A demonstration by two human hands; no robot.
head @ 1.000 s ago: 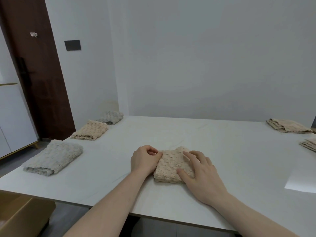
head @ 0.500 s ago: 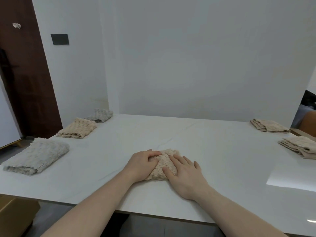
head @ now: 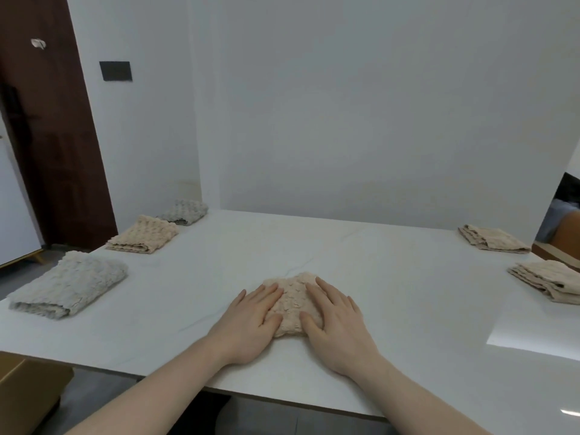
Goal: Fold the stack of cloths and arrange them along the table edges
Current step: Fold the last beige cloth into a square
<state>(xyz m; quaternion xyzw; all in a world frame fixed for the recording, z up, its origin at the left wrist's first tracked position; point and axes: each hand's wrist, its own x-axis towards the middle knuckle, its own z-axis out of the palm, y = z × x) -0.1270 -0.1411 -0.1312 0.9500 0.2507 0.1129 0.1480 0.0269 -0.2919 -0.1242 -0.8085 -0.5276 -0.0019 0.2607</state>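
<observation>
Beige cloth (head: 293, 304) lies under left hand (head: 248, 321); right hand (head: 337, 321).

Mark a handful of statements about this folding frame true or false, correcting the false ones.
1. Both hands lie flat on the beige cloth near the table's front edge. True: left hand, right hand.
2. Three folded cloths line the table's left edge. True: near grey cloth, beige one, far grey one.
3. All cloths on the left are grey. False: the middle one is beige.
4. The right edge holds no cloths. False: two beige folded cloths lie there.
5. The cloth under the hands is lifted off the table. False: it rests on it.
</observation>
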